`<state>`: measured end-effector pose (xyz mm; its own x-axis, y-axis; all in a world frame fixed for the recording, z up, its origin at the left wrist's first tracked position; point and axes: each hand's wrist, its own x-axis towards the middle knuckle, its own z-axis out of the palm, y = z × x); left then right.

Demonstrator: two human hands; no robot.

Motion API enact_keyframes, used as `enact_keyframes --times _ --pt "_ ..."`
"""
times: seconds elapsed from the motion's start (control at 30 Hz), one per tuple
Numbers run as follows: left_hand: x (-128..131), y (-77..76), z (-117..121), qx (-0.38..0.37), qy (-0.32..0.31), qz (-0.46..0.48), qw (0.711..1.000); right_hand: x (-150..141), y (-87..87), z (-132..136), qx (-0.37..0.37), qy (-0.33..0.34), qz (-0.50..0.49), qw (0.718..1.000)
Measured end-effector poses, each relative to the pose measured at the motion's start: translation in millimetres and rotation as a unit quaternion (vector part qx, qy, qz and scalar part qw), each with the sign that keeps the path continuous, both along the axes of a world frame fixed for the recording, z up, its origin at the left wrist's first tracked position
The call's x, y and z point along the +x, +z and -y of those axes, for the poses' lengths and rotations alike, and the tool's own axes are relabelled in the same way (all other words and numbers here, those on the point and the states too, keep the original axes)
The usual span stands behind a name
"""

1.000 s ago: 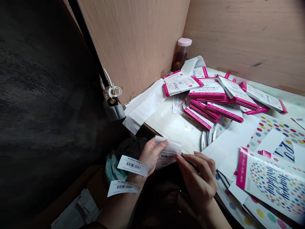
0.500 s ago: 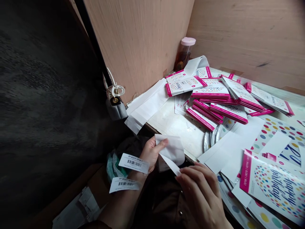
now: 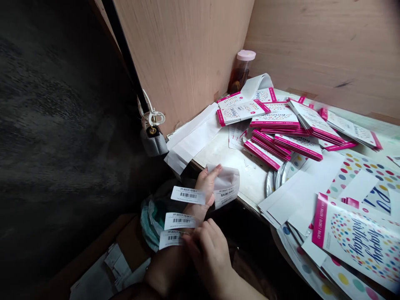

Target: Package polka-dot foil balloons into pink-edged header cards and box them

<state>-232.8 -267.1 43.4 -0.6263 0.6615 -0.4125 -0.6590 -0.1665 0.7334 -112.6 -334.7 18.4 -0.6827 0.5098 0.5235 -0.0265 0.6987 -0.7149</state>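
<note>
My left hand (image 3: pixel 206 187) is closed on a strip of white label paper (image 3: pixel 225 181), thumb on top. A barcode label shows on the strip's lower part. Three white barcode stickers lie along my left wrist and forearm: an upper sticker (image 3: pixel 188 195), a middle sticker (image 3: pixel 176 221) and a lower sticker (image 3: pixel 168 239). Their left ends stick out past the arm. My right hand (image 3: pixel 212 252) is at the forearm, its fingertips pinched at the right end of the lower sticker.
Pink-edged printed packets (image 3: pixel 275 121) lie piled on the white table (image 3: pixel 215 154). A large "happy birthday" packet (image 3: pixel 359 241) and dotted round sheets (image 3: pixel 346 281) are at the right. A padlock (image 3: pixel 153 139) hangs at the left. Behind the pile stands a pink-lidded bottle (image 3: pixel 242 68).
My right hand has carried a sticker from the label strip down to my left forearm, where three now show instead of two. My left hand has risen slightly with the strip.
</note>
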Motion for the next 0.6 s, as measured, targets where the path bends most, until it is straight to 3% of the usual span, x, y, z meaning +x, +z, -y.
enact_keyframes --times 0.03,0.1,0.2,0.3,0.37,0.43,0.6 --pt "1 1.2 2 0.008 0.003 0.002 1.0 2 0.0 -5 0.059 -0.019 0.003 0.998" --pt "2 4.0 7 0.014 -0.004 0.001 1.0 9 3.6 -26 0.106 -0.07 0.002 0.992" --pt "0 8.1 18 0.015 -0.022 -0.008 1.0 21 7.0 -72 0.058 -0.133 -0.006 0.989" --pt "-5 10.1 30 0.02 -0.055 -0.035 0.998 24 2.3 -106 -0.037 -0.061 0.01 0.997" --pt "-7 9.4 37 0.016 -0.111 -0.078 0.991 23 -1.0 -114 -0.076 -0.014 0.0 0.997" --pt "-7 7.6 43 0.007 -0.151 -0.12 0.981 22 -1.2 -112 -0.08 -0.013 -0.017 0.997" --pt "-3 3.7 47 -0.016 -0.12 -0.124 0.985 20 4.1 -100 0.028 -0.061 -0.061 0.996"
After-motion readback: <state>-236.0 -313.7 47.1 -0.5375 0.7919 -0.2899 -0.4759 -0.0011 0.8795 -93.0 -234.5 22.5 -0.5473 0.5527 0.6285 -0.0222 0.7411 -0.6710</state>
